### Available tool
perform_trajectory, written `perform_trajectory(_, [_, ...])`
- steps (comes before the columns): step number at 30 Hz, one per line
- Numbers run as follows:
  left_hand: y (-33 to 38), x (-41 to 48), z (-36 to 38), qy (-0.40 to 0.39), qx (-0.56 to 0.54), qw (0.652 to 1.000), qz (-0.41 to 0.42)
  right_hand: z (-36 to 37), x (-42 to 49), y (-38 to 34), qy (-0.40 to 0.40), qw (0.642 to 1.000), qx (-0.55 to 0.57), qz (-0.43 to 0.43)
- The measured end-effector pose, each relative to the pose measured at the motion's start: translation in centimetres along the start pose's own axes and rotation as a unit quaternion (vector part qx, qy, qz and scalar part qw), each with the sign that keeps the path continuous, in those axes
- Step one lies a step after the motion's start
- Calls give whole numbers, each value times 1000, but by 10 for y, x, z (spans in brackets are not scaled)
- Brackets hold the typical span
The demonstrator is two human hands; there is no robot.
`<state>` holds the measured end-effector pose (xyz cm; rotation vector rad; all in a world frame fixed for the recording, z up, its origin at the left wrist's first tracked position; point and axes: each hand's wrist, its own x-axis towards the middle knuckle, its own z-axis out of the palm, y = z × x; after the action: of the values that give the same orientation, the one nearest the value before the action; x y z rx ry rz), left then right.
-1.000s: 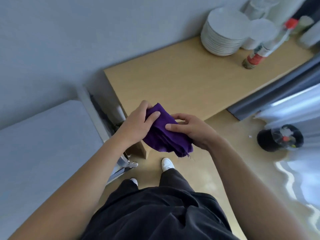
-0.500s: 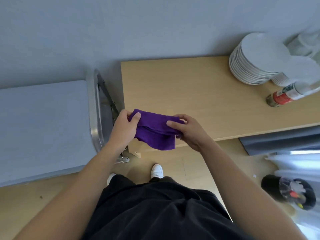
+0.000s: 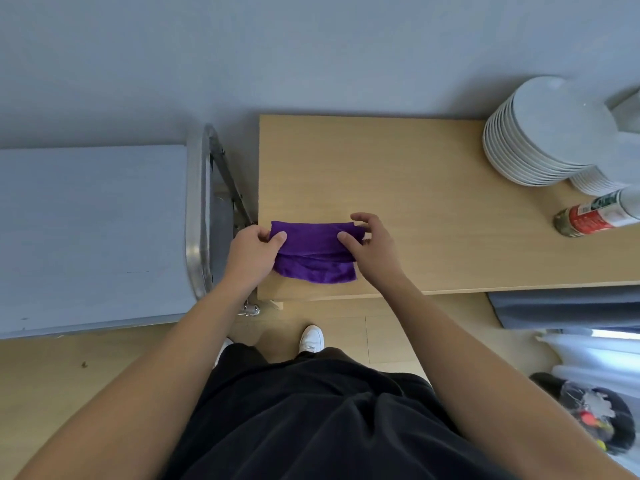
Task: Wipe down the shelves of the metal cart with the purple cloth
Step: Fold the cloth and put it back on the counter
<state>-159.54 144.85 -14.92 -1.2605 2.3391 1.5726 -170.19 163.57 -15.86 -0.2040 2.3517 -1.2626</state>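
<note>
while i stand at the table [image 3: 398,174], both my hands hold the cloth [image 3: 313,258] stretched between them over its near left corner. my left hand [image 3: 254,254] pinches the cloth's left end, thumb on top and the other fingers curled round the edge. my right hand [image 3: 370,252] pinches the right end, thumb pressed on the purple fabric, the other fingers arched over the far edge. the cloth is folded into a wide band, with a lower layer showing below the fold toward me. whether it lies on the wood or hangs just above it, i cannot tell.

the cart [image 3: 199,216] stands just left of the table, its bright metal rail beside my left wrist. its top shelf [image 3: 90,237] is a flat grey sheet running off to the left. neither hand nor the cloth touches the cart.

far right on the table sits a stack of white plates [image 3: 540,133] against the grey wall [image 3: 311,46]. a bottle [image 3: 595,216] with a red label stands just in front of them, well apart from the cloth. below, my black trousers [image 3: 311,427] fill the middle. one white shoe [image 3: 311,337] shows on the pale floor [image 3: 69,375], and a dark bin [image 3: 595,417] sits at the lower right.
</note>
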Motion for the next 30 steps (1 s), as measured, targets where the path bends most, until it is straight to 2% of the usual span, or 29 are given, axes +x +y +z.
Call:
perform_trajectory(3, [-15, 11, 5, 20, 83, 996, -4, 3, 8, 5, 9, 989, -143, -47])
perform_trajectory(6, [-12, 10, 7, 39, 98, 994, 6, 7, 2, 11, -25, 968, -211, -130])
perform_trajectory(8, [-9, 9, 8, 47, 118, 992, 23, 13, -3, 18, -58, 957, -243, -145])
perform_trajectory(11, [-9, 11, 10, 46, 129, 990, 28, 21, -3, 20, -41, 962, -236, -133])
perform_trajectory(18, [-10, 14, 8, 19, 66, 998, 12, 23, 2, 21, -27, 972, -198, -120])
perform_trajectory(22, [-12, 7, 9, 33, 105, 991, 78, 21, -1, 20, -10, 971, -199, -132])
perform_trajectory(26, [-15, 4, 10, 29, 188, 970, 154, 18, -4, 21, -32, 960, -243, -133])
perform_trajectory(30, [-17, 3, 9, 23, 139, 981, 133, 15, -3, 20, -29, 966, -219, -137])
